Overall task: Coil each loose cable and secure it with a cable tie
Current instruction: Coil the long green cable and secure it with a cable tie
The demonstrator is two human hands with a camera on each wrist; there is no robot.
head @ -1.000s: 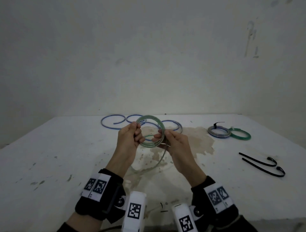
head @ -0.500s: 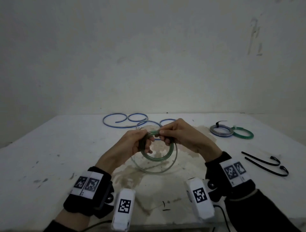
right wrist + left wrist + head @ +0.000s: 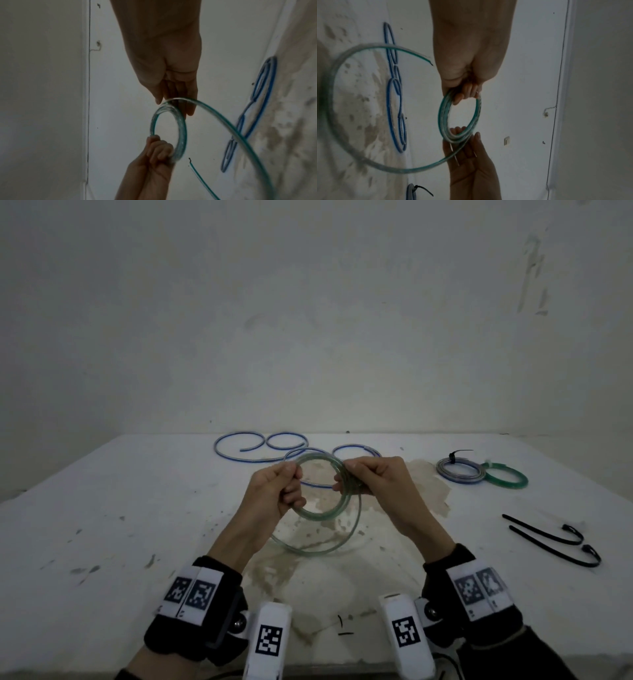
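A clear green-striped cable point(image 3: 320, 513) is wound into a small coil held above the table point(image 3: 102, 508). My left hand point(image 3: 295, 486) grips the coil's left side, its fingers point(image 3: 465, 93) curled through the ring. My right hand point(image 3: 346, 481) pinches the right side, where the fingertips point(image 3: 189, 111) lie against the turns point(image 3: 181, 132). The unwound tail point(image 3: 308, 549) hangs below the coil in one wide loop point(image 3: 334, 108), and its cut end point(image 3: 190, 161) is free. Two black cable ties point(image 3: 548, 537) lie at the right.
A loose blue cable point(image 3: 239, 447) curls at the back of the table, also the blue cable point(image 3: 390, 108) in the left wrist view. Two tied coils, grey-blue point(image 3: 459, 470) and green point(image 3: 507, 479), lie at back right. A wall stands behind the table.
My right hand swung from under the coil round to its right side, drawing the tail into a wide loop below. The left hand kept its hold.
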